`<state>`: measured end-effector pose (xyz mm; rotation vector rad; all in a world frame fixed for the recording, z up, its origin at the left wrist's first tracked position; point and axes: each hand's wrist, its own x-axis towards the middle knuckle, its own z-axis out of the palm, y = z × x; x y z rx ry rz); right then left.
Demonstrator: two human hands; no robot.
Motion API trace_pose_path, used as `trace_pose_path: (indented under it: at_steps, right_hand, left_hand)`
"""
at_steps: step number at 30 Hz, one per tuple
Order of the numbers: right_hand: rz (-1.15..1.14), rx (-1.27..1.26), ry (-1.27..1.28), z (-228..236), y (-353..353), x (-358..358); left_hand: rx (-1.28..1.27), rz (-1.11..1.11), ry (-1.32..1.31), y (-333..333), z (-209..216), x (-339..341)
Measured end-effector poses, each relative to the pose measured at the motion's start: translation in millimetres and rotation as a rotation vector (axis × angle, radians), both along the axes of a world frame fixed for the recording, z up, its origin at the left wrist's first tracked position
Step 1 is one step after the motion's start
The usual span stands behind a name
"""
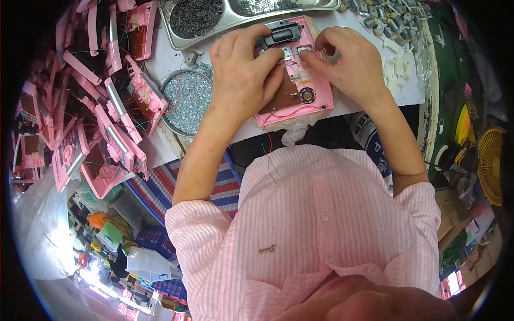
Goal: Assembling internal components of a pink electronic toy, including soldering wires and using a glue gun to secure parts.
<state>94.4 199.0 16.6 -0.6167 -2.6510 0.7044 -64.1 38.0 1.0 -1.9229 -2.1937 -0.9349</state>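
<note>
A pink plastic casing [319, 95] lies on the table in front of me, its inside facing up. It holds a brown circuit board [284, 96], a small round black speaker [307, 95] and thin red and green wires. Across its far end sits a black plastic part [282, 35]. My left hand [241, 72] bends over the casing's left side, fingers by the black part and thumb at a small metal piece [287, 55]. From the right, my right hand [354, 65] curls at the casing's edge, its thumb pressing near the metal piece. What lies under the fingertips is partly hidden.
Left of the casing stands a round tin of small screws [187, 101]. Pink casings [110, 117] pile up at the far left. A metal tray [227, 24] with springs lies behind. White plastic parts [397, 67] and small motors [388, 18] fill the right. A yellow fan [491, 166] stands at right.
</note>
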Motion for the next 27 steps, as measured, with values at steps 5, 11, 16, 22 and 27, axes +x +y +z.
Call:
trace_pose_path:
  at_steps: [5, 11, 16, 22, 27]
  right_hand:
    - [-0.017, 0.068, -0.145, 4.4, -1.5, -8.2]
    - [-0.030, -0.221, -0.111, 3.9, 9.7, -3.3]
    - [-0.031, -0.266, -0.117, 2.3, 10.3, -3.6]
    - [-0.005, -0.288, -0.091, 3.2, 13.7, -2.4]
    - [0.404, -0.059, 0.073, 9.1, 8.8, 15.7]
  left_hand:
    - [0.045, -0.067, 0.019, 0.8, -2.1, 3.5]
    - [-0.038, -0.145, 0.068, 12.1, 9.9, 0.0]
    - [-0.087, -0.202, 0.115, 19.9, 18.2, -5.3]
    - [-0.185, -0.291, 0.227, 29.7, 29.3, -9.6]
    - [-0.138, -0.333, 0.002, 21.5, 23.1, -19.3]
